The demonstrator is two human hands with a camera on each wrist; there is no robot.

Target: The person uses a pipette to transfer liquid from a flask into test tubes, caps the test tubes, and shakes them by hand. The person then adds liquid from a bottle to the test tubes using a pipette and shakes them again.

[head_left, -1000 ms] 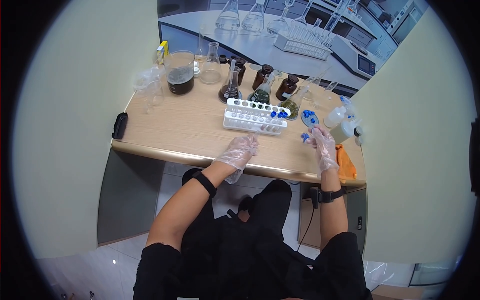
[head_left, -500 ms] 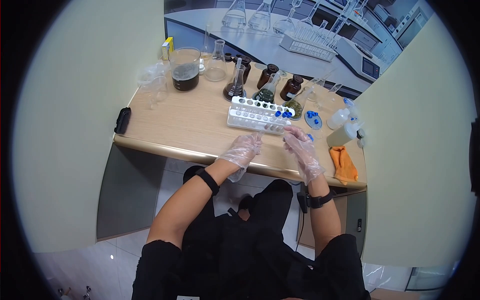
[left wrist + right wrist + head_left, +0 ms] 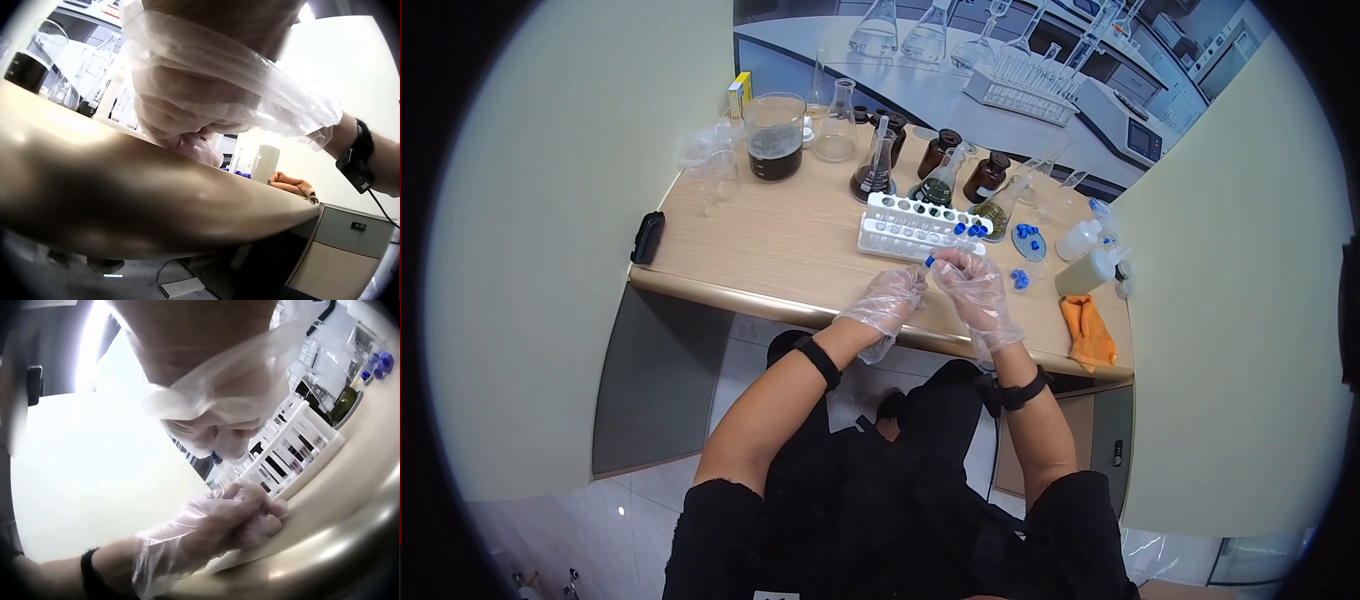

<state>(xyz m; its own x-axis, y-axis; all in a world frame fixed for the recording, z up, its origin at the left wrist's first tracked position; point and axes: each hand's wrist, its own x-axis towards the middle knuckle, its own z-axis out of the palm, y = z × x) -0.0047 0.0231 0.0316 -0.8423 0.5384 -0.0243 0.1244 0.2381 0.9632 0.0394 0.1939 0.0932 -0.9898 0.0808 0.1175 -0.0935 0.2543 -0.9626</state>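
Observation:
My gloved right hand (image 3: 975,292) pinches a small blue cap (image 3: 931,261) between thumb and fingertips, close above the left hand. Low over the table's front, the gloved left hand (image 3: 890,298) has its fingers curled round a slim clear test tube, mostly hidden by the glove. In the right wrist view the blue cap (image 3: 216,458) shows just over the left hand (image 3: 240,515). Right behind both hands stands a white test tube rack (image 3: 868,236); several tubes at its right end wear blue caps (image 3: 972,230).
Loose blue caps (image 3: 1020,279) lie right of the hands, with more in a round dish (image 3: 1042,252). Flasks (image 3: 837,140), brown bottles (image 3: 986,180) and a beaker of dark liquid (image 3: 776,162) line the back. Plastic bottles (image 3: 1085,275) and an orange cloth (image 3: 1088,335) are at the right.
My right hand has moved left from the loose caps to the left hand, bringing a blue cap with it. The left hand has stayed nearly still.

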